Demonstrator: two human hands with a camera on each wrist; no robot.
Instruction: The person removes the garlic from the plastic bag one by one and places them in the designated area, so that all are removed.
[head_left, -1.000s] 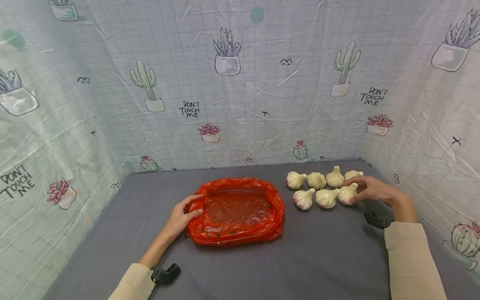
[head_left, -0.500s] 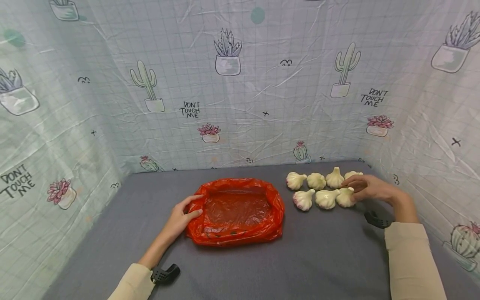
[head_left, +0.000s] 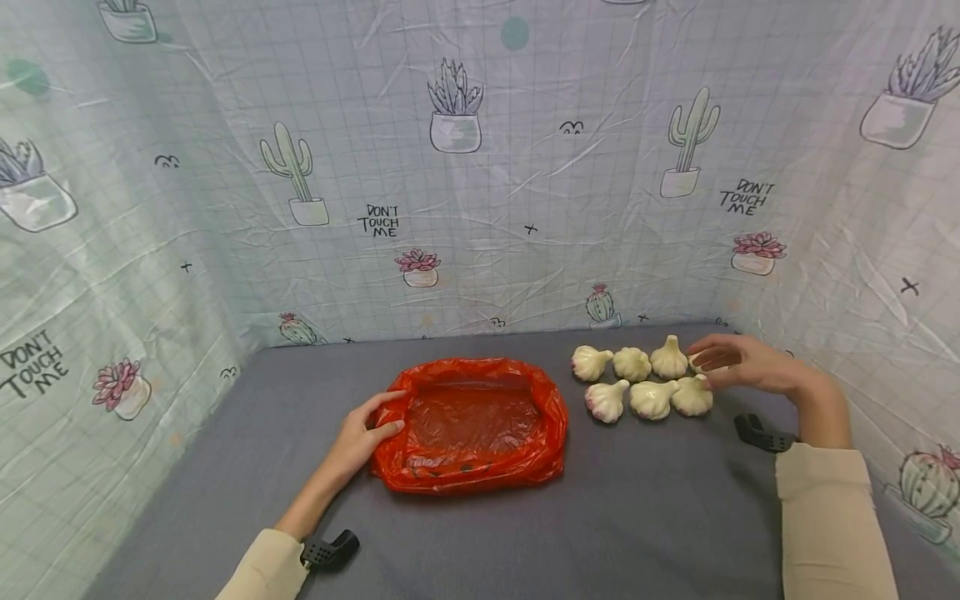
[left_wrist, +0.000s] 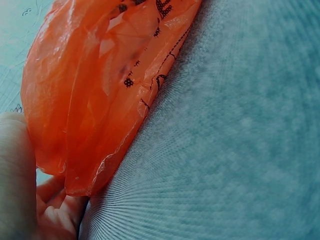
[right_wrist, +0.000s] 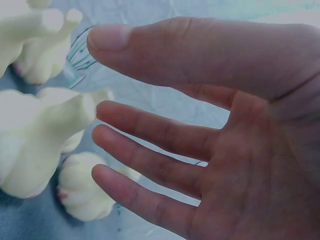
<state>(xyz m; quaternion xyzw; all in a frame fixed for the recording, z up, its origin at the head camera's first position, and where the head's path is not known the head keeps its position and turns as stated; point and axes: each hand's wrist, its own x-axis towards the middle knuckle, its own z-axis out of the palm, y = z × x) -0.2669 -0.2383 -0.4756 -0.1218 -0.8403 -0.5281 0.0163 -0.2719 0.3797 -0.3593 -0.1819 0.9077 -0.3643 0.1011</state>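
Observation:
A red plastic bag [head_left: 480, 482] lies on the grey table with its rim folded into a wide, rounded opening. At its left side my left hand [head_left: 358, 435] holds the rim between thumb and fingers; in the left wrist view the thumb [left_wrist: 16, 175] is in front of the bag's side [left_wrist: 85, 110]. Several garlic bulbs [head_left: 652, 399] stand in two rows right of the bag. Beside the rightmost garlic bulb of the front row [head_left: 692, 397], my right hand [head_left: 757, 364] hovers with thumb and fingers apart, holding nothing. It partly hides the rear-right garlic bulb [head_left: 699, 362].
Grey cloth [head_left: 600, 517] covers the table. A curtain [head_left: 487, 183] printed with cacti encloses the back and both sides, close behind the garlic. Each wrist wears a black device [head_left: 330, 548].
My right hand has let go of the front-right garlic bulb, which now sits slightly left of where it was, and has drawn back and opened. The left hand and bag stay put.

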